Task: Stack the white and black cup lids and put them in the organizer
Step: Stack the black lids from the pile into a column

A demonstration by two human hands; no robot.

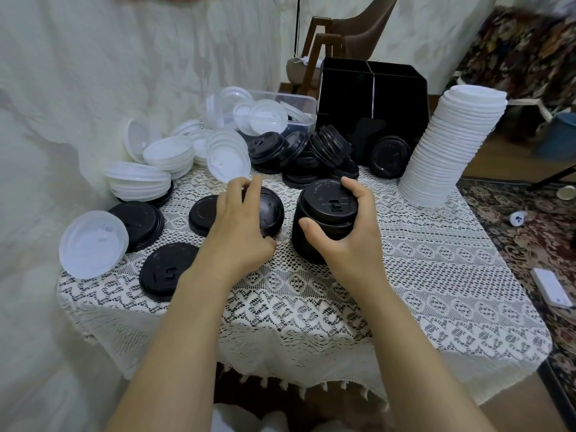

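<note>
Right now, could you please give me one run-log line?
left hand: grips loose black lid | right hand: holds black lid stack | white lid stack: stands at right | organizer: behind lids

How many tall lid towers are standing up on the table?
2. The white lid tower stands at the right edge of the table; the black lid tower stands mid-table, gripped by the right hand. Shorter tipped piles behind may hide more.

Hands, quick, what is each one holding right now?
Left hand: grips one black plastic cup lid.
Right hand: grips a short stack of black plastic cup lids.
</note>
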